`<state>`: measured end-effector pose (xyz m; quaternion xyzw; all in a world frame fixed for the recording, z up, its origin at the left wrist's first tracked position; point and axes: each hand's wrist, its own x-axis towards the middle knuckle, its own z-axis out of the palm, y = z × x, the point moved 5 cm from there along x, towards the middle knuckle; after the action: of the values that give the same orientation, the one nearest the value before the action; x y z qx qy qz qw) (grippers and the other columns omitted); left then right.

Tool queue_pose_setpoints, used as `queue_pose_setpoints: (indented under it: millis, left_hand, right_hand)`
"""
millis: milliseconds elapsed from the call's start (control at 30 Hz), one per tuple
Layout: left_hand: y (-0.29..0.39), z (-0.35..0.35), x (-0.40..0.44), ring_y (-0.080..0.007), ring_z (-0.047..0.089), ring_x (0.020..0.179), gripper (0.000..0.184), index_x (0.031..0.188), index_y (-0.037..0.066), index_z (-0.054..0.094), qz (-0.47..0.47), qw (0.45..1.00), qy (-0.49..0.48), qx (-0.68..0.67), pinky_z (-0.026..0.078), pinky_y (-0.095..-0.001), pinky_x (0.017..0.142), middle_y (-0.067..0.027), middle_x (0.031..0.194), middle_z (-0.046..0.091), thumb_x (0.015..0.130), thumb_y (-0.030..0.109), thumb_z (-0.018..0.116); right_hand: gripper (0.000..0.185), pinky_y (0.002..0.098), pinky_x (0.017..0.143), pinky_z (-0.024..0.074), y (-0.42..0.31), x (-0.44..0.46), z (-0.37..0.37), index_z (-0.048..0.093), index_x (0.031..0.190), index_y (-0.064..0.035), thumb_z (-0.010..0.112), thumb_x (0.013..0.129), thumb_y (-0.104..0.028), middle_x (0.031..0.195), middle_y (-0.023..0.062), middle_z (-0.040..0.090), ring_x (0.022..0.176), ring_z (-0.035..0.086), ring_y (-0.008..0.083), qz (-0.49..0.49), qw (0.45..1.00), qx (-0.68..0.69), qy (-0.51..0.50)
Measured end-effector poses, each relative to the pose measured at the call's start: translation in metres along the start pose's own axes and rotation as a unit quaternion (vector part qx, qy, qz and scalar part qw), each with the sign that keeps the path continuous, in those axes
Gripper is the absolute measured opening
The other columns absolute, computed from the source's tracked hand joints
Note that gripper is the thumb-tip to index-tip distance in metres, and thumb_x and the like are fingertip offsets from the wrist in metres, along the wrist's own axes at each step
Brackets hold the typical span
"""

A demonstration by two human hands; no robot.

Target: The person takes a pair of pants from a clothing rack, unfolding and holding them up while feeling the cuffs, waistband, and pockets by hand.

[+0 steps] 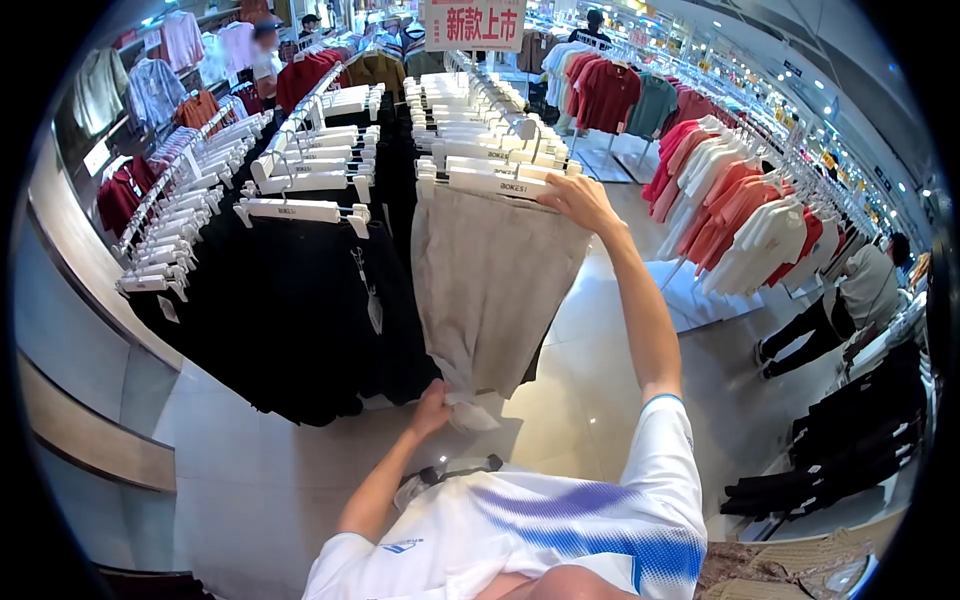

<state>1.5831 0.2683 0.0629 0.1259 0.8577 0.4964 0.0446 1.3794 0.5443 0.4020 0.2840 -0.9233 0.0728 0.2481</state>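
Note:
A pair of light beige trousers [498,280] hangs from a white clip hanger [500,183] at the front of the middle rail. My right hand [582,203] is closed around the right end of that hanger, by the waistband. Lower down, my left hand [431,411] grips a gathered part of a trouser leg near its hem, where the cloth is bunched. Black trousers [300,310] on white hangers hang just left of the beige pair, with a paper tag [374,312] dangling among them.
A red-and-white sign [474,25] stands above the rails. To the right, a rack carries red, coral and white tops [735,215]. A person [865,290] bends near the far right rack. Folded or hung black garments [850,440] are at lower right. Wall shelving [95,420] curves along the left.

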Motion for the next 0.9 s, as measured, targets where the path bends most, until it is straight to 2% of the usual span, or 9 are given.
queue_pose_setpoints:
  millis: [67, 100, 200, 433, 567, 600, 667, 767, 900]
  left_hand:
    - [0.006, -0.016, -0.006, -0.0372, 0.049, 0.086, 0.030, 0.089, 0.000, 0.045, 0.089, 0.991, 0.091, 0.050, 0.041, -0.0419, 0.074, -0.0183, 0.088, 0.045, 0.065, -0.001, 0.063]
    - [0.006, -0.019, -0.009, -0.0372, 0.049, 0.086, 0.030, 0.089, 0.000, 0.045, 0.092, 0.990, 0.093, 0.050, 0.041, -0.0419, 0.074, -0.0183, 0.088, 0.045, 0.065, -0.001, 0.063]
    - [0.006, -0.027, -0.021, -0.0384, 0.047, 0.086, 0.029, 0.087, 0.000, 0.044, 0.069, 0.989, 0.130, 0.013, 0.040, -0.0419, 0.074, -0.0182, 0.087, 0.042, 0.064, -0.004, 0.062]
    - [-0.024, -0.045, -0.045, -0.0347, 0.054, 0.073, 0.026, 0.087, 0.002, 0.044, -0.048, 0.979, 0.200, 0.000, 0.043, -0.0381, 0.066, -0.0176, 0.078, 0.050, 0.068, -0.003, 0.061]
    - [-0.136, -0.053, -0.076, -0.0248, 0.052, 0.058, 0.025, 0.092, 0.001, 0.047, 0.035, 0.924, 0.381, 0.020, 0.043, -0.0373, 0.053, -0.0124, 0.069, 0.053, 0.072, 0.002, 0.062]
    - [-0.143, -0.052, -0.082, -0.0248, 0.052, 0.058, 0.025, 0.092, 0.001, 0.047, 0.034, 0.926, 0.375, 0.020, 0.043, -0.0373, 0.053, -0.0124, 0.069, 0.053, 0.072, 0.002, 0.062]
    - [-0.187, -0.048, -0.106, -0.0203, 0.052, 0.071, 0.029, 0.098, -0.001, 0.051, -0.260, 0.837, 0.445, -0.183, 0.044, -0.0357, 0.062, -0.0118, 0.083, 0.057, 0.074, 0.010, 0.065]
    - [-0.312, -0.026, -0.138, -0.0227, 0.058, 0.084, 0.034, 0.104, -0.002, 0.055, -0.421, 0.820, 0.324, -0.214, 0.047, -0.0340, 0.067, -0.0168, 0.107, 0.057, 0.078, 0.018, 0.065]
    - [-0.333, -0.002, -0.162, -0.0332, 0.062, 0.080, 0.048, 0.116, -0.004, 0.049, -0.423, 0.840, 0.223, -0.254, 0.052, -0.0459, 0.062, -0.0224, 0.115, 0.052, 0.083, 0.029, 0.061]
  right_hand:
    - [0.035, 0.0471, 0.070, 0.0483, 0.001, -0.003, -0.011, 0.058, 0.095, -0.0093, 0.059, 0.085, -0.043, 0.086, 0.0159, 0.066, 0.084, 0.063, 0.0362, 0.056, 0.997, -0.039, -0.027]
    - [0.034, 0.0478, 0.068, 0.0481, -0.006, -0.007, -0.025, 0.059, 0.095, -0.0107, 0.059, 0.085, -0.043, 0.081, 0.0162, 0.066, 0.080, 0.064, 0.0378, 0.023, 0.999, -0.017, 0.035]
    - [0.033, 0.0476, 0.068, 0.0478, -0.002, -0.010, -0.053, 0.059, 0.095, -0.0110, 0.060, 0.084, -0.043, 0.077, 0.0154, 0.066, 0.078, 0.064, 0.0374, 0.100, 0.994, -0.009, 0.042]
    - [0.031, 0.0408, 0.058, 0.0463, -0.018, -0.083, -0.127, 0.060, 0.095, -0.0087, 0.067, 0.080, -0.035, 0.074, 0.0168, 0.063, 0.068, 0.062, 0.0352, 0.093, 0.990, -0.050, 0.093]
    - [0.026, 0.0383, 0.058, 0.0465, -0.037, -0.130, -0.173, 0.060, 0.092, -0.0071, 0.071, 0.078, -0.027, 0.074, 0.0158, 0.063, 0.064, 0.061, 0.0329, 0.102, 0.984, -0.037, 0.139]
    - [0.025, 0.0375, 0.055, 0.0454, -0.039, -0.141, -0.187, 0.060, 0.090, -0.0081, 0.072, 0.077, -0.026, 0.072, 0.0146, 0.062, 0.061, 0.061, 0.0315, 0.114, 0.976, -0.037, 0.180]
    - [0.024, 0.0366, 0.053, 0.0444, -0.040, -0.158, -0.211, 0.060, 0.087, -0.0091, 0.073, 0.076, -0.026, 0.070, 0.0134, 0.061, 0.059, 0.060, 0.0301, 0.134, 0.965, -0.041, 0.220]
    - [0.020, 0.0337, 0.053, 0.0440, -0.043, -0.175, -0.247, 0.063, 0.088, -0.0090, 0.072, 0.077, -0.022, 0.070, 0.0128, 0.062, 0.058, 0.059, 0.0274, 0.184, 0.946, -0.082, 0.252]
    - [0.020, 0.0334, 0.056, 0.0456, -0.060, -0.182, -0.285, 0.064, 0.089, -0.0079, 0.072, 0.076, -0.021, 0.073, 0.0118, 0.064, 0.061, 0.061, 0.0274, 0.188, 0.941, -0.071, 0.272]
